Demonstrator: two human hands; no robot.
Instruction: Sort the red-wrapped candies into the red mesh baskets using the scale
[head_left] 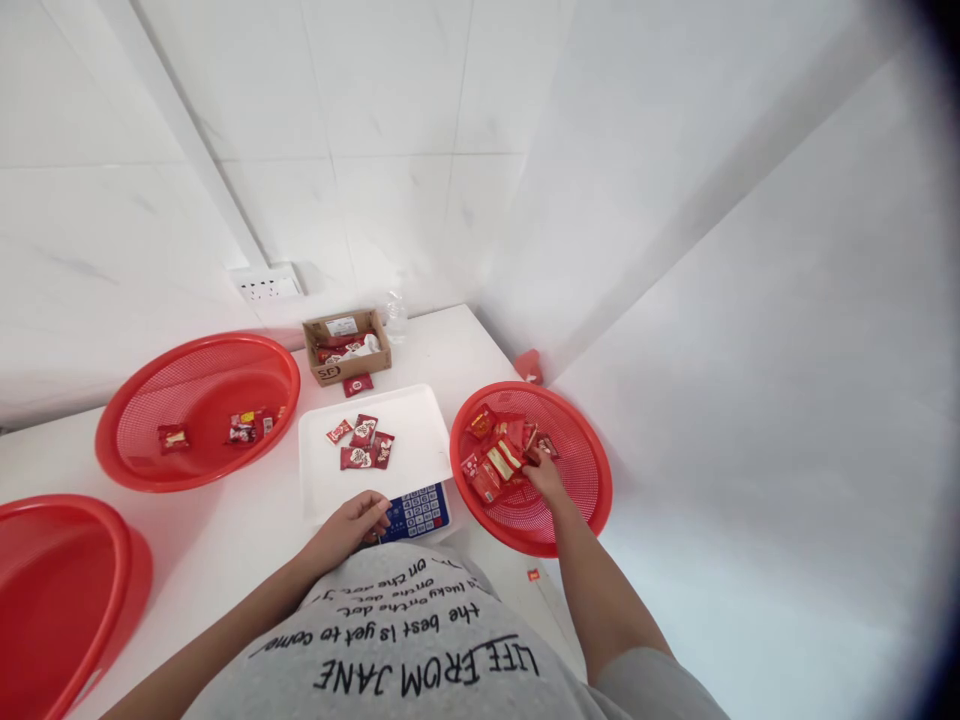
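Note:
My right hand (545, 478) reaches into the red basket (592, 480) on the right, its fingers bent together on a small red snack packet (529, 438) at the edge of the pile. Fingertips are partly hidden among the wrappers. A packet with a cream-coloured band (504, 458) lies just left of them. My left hand (360, 518) is loosely closed beside the blue keypad (420, 512) of a scale, and no item shows in it. On the scale's white tray (420, 430) lie several dark red packets (364, 430).
A cardboard box (337, 372) of packets stands behind the tray, with one red packet (358, 385) before it and a clear bottle (395, 315) beside it. Another red basket (202, 480) holding some packets and a red tub (112, 600) are at left. A wall rises at right.

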